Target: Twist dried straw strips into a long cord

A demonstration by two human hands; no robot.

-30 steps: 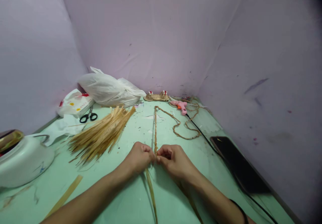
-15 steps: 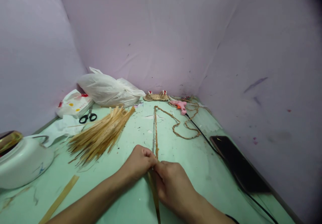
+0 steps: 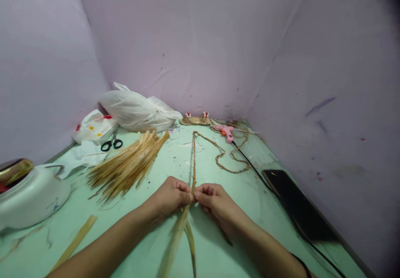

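Since the earlier frame, the right hand (image 3: 220, 205) has shifted forward; it and the left hand (image 3: 170, 197) pinch one braided cord's (image 3: 194, 161) near end, mid-tabletop (image 3: 246, 207), three loose strips (image 3: 191, 240) trailing.

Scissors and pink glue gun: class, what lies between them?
The head view shows a bundle of tan strips, then, nearer the glue gun, part of the brown cord.

Head view, forward and down, close over the table (image 3: 243, 190); perhaps wide-angle.
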